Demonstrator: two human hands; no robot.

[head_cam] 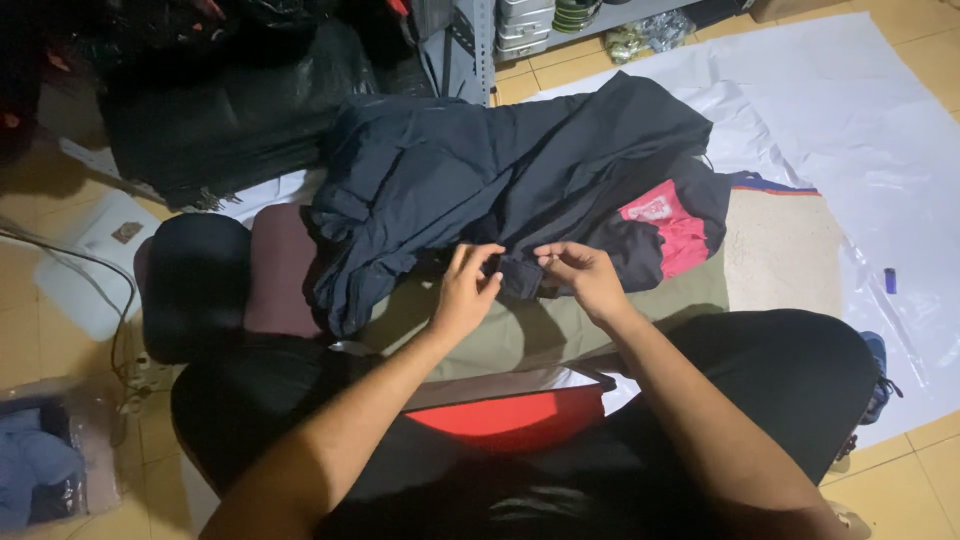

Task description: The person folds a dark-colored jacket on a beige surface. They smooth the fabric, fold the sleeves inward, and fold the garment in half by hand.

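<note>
Both hands pinching the near hem of a dark navy jacket.

Left hand (466, 292) and right hand (583, 275), fingertips closed on the hem of the jacket (500, 170), which lies crumpled over an olive cloth (560, 325) in front of the seated person's knees. Item: thin, soft, light fabric, likely slippery; best held at hem or seams. Pink-red panel (672, 228) at right. Surroundings: white plastic sheet (850, 130), maroon cushion (280, 270), black bags (220, 110) on tiled floor.
</note>
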